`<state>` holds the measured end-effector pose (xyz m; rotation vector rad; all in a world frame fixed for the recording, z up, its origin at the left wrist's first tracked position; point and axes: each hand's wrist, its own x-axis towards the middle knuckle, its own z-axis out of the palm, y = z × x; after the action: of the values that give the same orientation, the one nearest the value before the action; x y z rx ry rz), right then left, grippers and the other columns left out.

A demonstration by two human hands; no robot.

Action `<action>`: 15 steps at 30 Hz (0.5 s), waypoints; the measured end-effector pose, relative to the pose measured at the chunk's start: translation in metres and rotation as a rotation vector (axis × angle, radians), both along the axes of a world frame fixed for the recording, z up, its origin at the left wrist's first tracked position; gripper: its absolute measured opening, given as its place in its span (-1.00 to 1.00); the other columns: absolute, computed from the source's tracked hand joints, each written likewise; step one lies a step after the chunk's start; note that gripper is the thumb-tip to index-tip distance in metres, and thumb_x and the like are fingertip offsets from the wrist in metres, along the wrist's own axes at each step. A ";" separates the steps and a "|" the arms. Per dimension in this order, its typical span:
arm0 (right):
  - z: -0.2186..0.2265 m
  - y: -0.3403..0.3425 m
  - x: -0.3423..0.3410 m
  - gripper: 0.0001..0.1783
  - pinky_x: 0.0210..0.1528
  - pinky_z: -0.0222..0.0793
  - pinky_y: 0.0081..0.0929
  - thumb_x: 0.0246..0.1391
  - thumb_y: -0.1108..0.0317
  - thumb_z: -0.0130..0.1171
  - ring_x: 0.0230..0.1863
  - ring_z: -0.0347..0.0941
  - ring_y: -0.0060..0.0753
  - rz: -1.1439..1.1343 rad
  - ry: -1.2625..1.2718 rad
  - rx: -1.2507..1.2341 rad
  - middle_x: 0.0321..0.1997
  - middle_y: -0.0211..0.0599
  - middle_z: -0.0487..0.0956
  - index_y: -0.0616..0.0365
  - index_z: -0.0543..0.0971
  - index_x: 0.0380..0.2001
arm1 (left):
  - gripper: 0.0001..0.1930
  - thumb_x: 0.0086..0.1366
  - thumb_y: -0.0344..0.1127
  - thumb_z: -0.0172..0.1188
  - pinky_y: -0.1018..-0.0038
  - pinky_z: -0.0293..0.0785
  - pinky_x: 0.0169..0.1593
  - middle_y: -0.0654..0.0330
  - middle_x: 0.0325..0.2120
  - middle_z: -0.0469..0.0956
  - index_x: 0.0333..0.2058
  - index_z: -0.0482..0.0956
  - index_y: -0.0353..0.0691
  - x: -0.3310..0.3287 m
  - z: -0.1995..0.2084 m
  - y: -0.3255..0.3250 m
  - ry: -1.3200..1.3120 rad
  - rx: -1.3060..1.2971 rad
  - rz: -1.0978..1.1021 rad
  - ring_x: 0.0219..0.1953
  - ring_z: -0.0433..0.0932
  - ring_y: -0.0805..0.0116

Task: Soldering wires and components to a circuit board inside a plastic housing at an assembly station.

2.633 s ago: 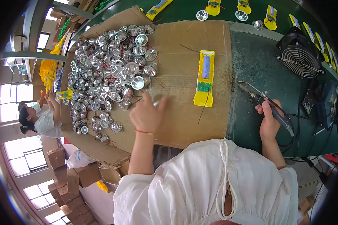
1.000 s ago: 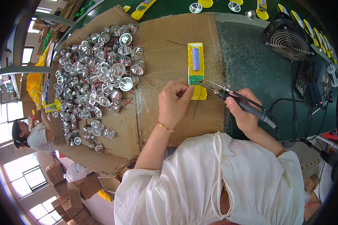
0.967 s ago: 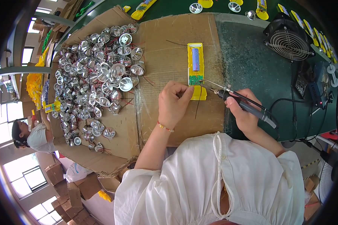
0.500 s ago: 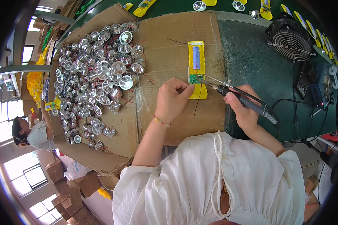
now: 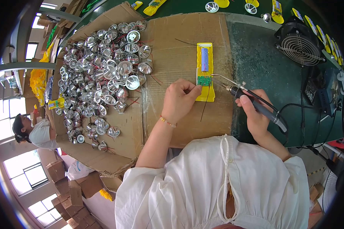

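A yellow plastic housing (image 5: pixel 206 94) lies on the cardboard in front of me, holding a blue-violet cylindrical battery (image 5: pixel 205 59) and a green circuit board (image 5: pixel 203 81). Thin dark wires stick out above and below it. My left hand (image 5: pixel 181 97) is closed in a pinch at the board's lower left corner; whatever its fingertips hold is too small to make out. My right hand (image 5: pixel 254 112) grips a soldering iron (image 5: pixel 256 105) with a thin bent metal tube (image 5: pixel 225 78) fixed along it. The iron's tip points at the board's right edge, seemingly just off it.
Left of the housing, many silver reflector cups (image 5: pixel 103 76) with red and dark wires fill a cardboard box. A fan (image 5: pixel 300 47) stands at the right on the green table. More yellow housings (image 5: pixel 313 26) line the far edge. Another person (image 5: pixel 36 129) is at the far left.
The soldering iron's tip has drawn back to the right, uncovering more of the green board. My left hand keeps its pinch by the board. The whole view has shifted slightly.
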<state>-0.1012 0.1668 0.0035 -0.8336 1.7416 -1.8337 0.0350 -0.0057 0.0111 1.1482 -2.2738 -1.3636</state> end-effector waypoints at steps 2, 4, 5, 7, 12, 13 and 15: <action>0.004 0.002 -0.001 -0.85 -0.35 0.40 -0.60 0.02 0.46 0.10 -0.45 0.45 -0.52 -0.009 -0.041 -0.015 -0.46 -0.21 0.51 0.31 0.41 -0.36 | -0.79 0.02 -0.29 0.23 0.47 0.30 -0.50 0.12 -0.62 0.44 -0.59 0.54 -0.36 0.001 0.001 0.000 0.003 0.004 0.005 -0.61 0.40 0.35; 0.004 0.005 -0.003 -0.85 -0.34 0.40 -0.60 0.02 0.46 0.10 -0.46 0.45 -0.52 -0.026 -0.076 -0.031 -0.46 -0.21 0.50 0.31 0.40 -0.36 | -0.78 0.02 -0.29 0.23 0.46 0.29 -0.50 0.11 -0.63 0.43 -0.59 0.54 -0.36 -0.001 0.002 0.000 0.001 0.009 0.001 -0.61 0.40 0.34; 0.002 0.006 -0.003 -0.83 -0.38 0.39 -0.62 0.01 0.45 0.13 -0.47 0.45 -0.54 -0.030 -0.076 -0.059 -0.48 -0.21 0.52 0.31 0.41 -0.37 | -0.78 0.03 -0.28 0.23 0.45 0.29 -0.50 0.11 -0.63 0.42 -0.58 0.54 -0.36 -0.002 0.002 0.000 -0.003 0.015 0.001 -0.60 0.40 0.34; -0.001 0.006 -0.004 -0.82 -0.42 0.39 -0.64 -0.01 0.43 0.16 -0.49 0.46 -0.55 -0.029 -0.074 -0.091 -0.50 -0.21 0.53 0.31 0.41 -0.38 | -0.79 0.05 -0.29 0.23 0.49 0.31 -0.51 0.12 -0.62 0.45 -0.54 0.54 -0.36 0.002 0.001 -0.001 -0.038 0.021 -0.008 -0.59 0.42 0.39; 0.000 0.016 -0.023 -0.85 -0.36 0.41 -0.59 0.01 0.48 0.09 -0.47 0.45 -0.50 -0.100 -0.080 -0.047 -0.45 -0.26 0.47 0.32 0.41 -0.35 | -0.78 0.14 -0.31 0.17 0.66 0.39 -0.55 0.19 -0.53 0.56 -0.32 0.51 -0.36 0.008 0.023 -0.001 0.092 0.326 0.076 -0.58 0.50 0.59; -0.003 0.019 -0.028 -0.85 -0.36 0.40 -0.60 0.02 0.47 0.09 -0.47 0.46 -0.50 -0.119 -0.063 -0.039 -0.47 -0.26 0.48 0.33 0.41 -0.34 | -0.78 0.14 -0.31 0.17 0.64 0.39 -0.56 0.19 -0.54 0.57 -0.32 0.52 -0.37 0.008 0.022 -0.003 0.031 0.285 0.033 -0.59 0.51 0.57; -0.007 0.024 -0.037 -0.83 -0.38 0.39 -0.62 0.01 0.44 0.12 -0.47 0.45 -0.53 -0.153 -0.063 -0.044 -0.48 -0.24 0.50 0.32 0.42 -0.36 | -0.82 0.11 -0.37 0.15 0.61 0.39 -0.57 0.18 -0.61 0.56 -0.38 0.53 -0.40 -0.001 0.019 0.001 -0.114 0.249 -0.026 -0.62 0.51 0.55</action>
<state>-0.1379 0.1903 -0.0034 -0.6677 1.7749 -1.9810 0.0342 -0.0045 0.0301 1.3069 -2.2491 -1.6691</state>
